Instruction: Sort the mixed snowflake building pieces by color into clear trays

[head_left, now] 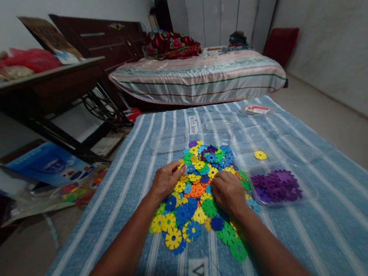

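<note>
A heap of plastic snowflake discs (195,214) in yellow, blue, green, orange and purple lies spread over the striped cloth. At the heap's left edge is my left hand (166,181), its thumb and fingers drawn together; an orange-red bit shows at the fingertips, too small to name. My right hand (229,191) rests on the right part of the heap with curled fingers, and its fingertips are hidden among the discs. Purple discs (276,186) fill a clear plastic tray (309,192) to the right. One yellow disc (260,155) sits apart in another clear tray behind it.
Several clear trays (170,141) stand beyond the heap on the blue striped cloth (91,251). A small box with a red label (256,109) is at the far end. Past the table is a bed (204,78); a sewing-machine table (44,80) stands left.
</note>
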Demonstrator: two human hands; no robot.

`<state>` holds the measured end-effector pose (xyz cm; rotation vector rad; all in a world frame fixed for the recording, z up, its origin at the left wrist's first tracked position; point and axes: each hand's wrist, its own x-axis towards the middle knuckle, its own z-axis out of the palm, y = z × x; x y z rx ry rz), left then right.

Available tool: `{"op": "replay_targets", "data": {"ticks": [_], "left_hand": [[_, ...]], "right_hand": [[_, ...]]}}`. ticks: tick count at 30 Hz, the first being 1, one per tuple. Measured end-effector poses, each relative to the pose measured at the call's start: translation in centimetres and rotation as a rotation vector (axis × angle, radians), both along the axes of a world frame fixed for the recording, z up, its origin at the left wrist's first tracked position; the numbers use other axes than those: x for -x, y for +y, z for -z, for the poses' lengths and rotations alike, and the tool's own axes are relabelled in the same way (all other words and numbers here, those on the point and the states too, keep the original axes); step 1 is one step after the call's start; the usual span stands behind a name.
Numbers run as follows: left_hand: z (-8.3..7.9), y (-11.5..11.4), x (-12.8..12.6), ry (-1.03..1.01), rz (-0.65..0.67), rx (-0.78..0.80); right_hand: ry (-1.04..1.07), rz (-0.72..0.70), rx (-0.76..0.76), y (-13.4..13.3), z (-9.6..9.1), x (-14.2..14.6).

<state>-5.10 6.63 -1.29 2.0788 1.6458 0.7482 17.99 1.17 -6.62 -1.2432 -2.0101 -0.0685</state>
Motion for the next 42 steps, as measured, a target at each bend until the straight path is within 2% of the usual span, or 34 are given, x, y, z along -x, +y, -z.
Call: {"op": "replay_targets", "data": {"ticks": [5, 10, 17, 23, 29, 35, 42], "left_hand": [[0.4, 0.1, 1.0, 0.049, -0.083, 0.009], [0.8, 0.1, 1.3, 0.076, -0.037, 0.005], [0.3, -0.1, 1.0, 0.164, -0.052, 0.060], [0.1, -0.6, 1.0, 0.225, -0.026, 0.007], [0.3, -1.3, 1.6, 0.142, 0.067, -0.026], [0.7, -1.8, 1.8, 0.045, 0.004, -0.057], [0.3, -2.3, 1.4, -0.066, 0.033, -0.040]], "right_hand": [[-0.002, 0.006, 0.011, 0.0, 0.1, 0.0], [0.005, -0.002, 0.005, -0.1, 0.1, 0.0], [0.002, 0.000, 0.012, 0.0, 0.1, 0.0], [-0.005, 0.006, 0.007, 0.0, 0.1, 0.0], [-0.009, 0.006, 0.014, -0.1, -0.3, -0.1], [-0.023, 0.004, 0.026, -0.1, -0.3, -0.1], [-0.018, 0.008, 0.008, 0.0, -0.2, 0.0]]}}
